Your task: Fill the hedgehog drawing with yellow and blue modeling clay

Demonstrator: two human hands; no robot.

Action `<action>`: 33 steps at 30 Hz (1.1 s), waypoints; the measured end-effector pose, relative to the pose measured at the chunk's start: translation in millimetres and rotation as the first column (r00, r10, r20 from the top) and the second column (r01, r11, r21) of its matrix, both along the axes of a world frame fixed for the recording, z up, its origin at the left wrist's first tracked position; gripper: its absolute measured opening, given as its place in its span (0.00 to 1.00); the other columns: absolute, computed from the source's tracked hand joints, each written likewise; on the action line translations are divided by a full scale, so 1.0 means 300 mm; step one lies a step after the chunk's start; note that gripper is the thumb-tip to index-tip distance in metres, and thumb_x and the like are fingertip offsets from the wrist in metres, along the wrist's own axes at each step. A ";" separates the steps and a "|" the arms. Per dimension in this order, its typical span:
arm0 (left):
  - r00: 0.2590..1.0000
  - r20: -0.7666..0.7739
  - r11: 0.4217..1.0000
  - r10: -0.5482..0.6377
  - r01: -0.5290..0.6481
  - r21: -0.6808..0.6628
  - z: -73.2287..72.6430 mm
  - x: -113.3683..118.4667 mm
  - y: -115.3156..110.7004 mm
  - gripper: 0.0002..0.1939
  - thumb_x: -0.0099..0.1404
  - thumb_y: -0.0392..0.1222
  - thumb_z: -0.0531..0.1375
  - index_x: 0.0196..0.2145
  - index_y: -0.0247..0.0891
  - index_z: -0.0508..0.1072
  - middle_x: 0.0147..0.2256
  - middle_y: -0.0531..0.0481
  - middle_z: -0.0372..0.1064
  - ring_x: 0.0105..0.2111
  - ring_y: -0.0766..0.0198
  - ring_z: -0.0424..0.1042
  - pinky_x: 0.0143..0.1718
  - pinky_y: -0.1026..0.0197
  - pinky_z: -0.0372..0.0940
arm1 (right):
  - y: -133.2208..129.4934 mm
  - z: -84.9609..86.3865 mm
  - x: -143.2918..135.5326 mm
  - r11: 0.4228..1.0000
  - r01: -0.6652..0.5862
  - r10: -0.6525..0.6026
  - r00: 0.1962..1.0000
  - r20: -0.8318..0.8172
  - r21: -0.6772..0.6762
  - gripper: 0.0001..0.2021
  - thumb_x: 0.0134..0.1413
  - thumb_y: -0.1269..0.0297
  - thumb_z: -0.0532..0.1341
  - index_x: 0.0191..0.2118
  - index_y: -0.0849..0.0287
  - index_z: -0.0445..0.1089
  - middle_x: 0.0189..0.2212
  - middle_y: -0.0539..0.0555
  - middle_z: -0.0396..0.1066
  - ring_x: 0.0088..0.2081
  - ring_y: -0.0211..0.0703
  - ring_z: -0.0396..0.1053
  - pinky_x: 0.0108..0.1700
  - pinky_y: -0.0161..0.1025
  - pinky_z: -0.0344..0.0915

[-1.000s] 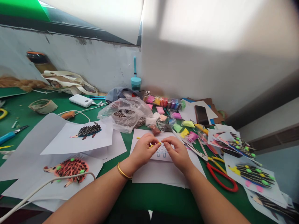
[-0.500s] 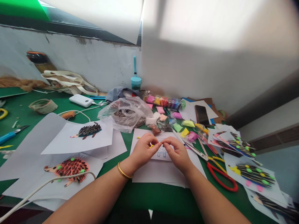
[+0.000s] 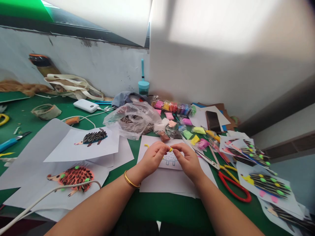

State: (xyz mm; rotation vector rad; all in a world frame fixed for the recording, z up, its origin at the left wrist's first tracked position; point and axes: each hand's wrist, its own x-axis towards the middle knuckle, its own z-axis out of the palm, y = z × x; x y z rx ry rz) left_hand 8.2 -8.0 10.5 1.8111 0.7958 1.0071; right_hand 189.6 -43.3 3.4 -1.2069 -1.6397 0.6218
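A small lump of yellow modelling clay (image 3: 171, 149) is pinched between the fingertips of my left hand (image 3: 155, 154) and my right hand (image 3: 185, 159). Both hands hover over a white sheet with a blue hedgehog drawing (image 3: 170, 158), whose dotted body and legs show between them. Part of the drawing lies hidden under my fingers. A thin strip of yellow clay (image 3: 146, 145) sits on the sheet, left of the hands. More white paper (image 3: 162, 183) lies beneath. A packet of brown clay (image 3: 163, 136) is just beyond my fingers.
Red-handled scissors (image 3: 231, 183) lie to the right, beside finished hedgehog pictures (image 3: 267, 183). Behind are a plastic bag of sunflower seeds (image 3: 133, 119), several clay packets (image 3: 187, 134) and a phone (image 3: 213, 121). At left, a white cable (image 3: 49, 193) crosses a seed-covered hedgehog picture (image 3: 76, 178).
My fingertips have shifted slightly, and the yellow clay between them now shows. More of the drawing and the yellow strip is uncovered as my left hand's fingers curl lower.
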 end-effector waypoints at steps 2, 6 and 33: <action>1.000 -0.013 1.000 -0.009 0.009 -0.004 0.000 -0.002 0.001 0.27 0.72 0.58 0.45 0.36 0.35 0.75 0.34 0.44 0.70 0.38 0.59 0.68 0.42 0.56 0.64 | 0.001 0.003 -0.004 1.000 0.004 -0.004 1.000 -0.002 -0.002 0.05 0.60 0.62 0.61 0.38 0.55 0.74 0.32 0.51 0.72 0.36 0.43 0.69 0.40 0.40 0.66; 0.999 -0.041 1.000 -0.022 0.021 -0.018 -0.009 -0.002 0.006 0.32 0.71 0.62 0.43 0.36 0.35 0.76 0.33 0.44 0.70 0.37 0.59 0.69 0.42 0.55 0.65 | -0.001 0.007 -0.009 1.000 0.022 -0.021 1.000 -0.007 0.023 0.03 0.58 0.64 0.63 0.33 0.55 0.72 0.29 0.50 0.69 0.33 0.41 0.67 0.37 0.39 0.65; 0.740 -0.671 0.935 0.037 0.211 0.285 -0.048 -0.036 0.019 0.44 0.48 0.55 0.72 0.60 0.48 0.62 0.54 0.45 0.69 0.57 0.45 0.60 0.55 0.44 0.52 | -0.073 -0.089 0.008 0.991 0.021 0.028 0.930 0.366 -0.130 0.04 0.56 0.69 0.60 0.35 0.54 0.73 0.32 0.52 0.75 0.36 0.46 0.70 0.40 0.43 0.66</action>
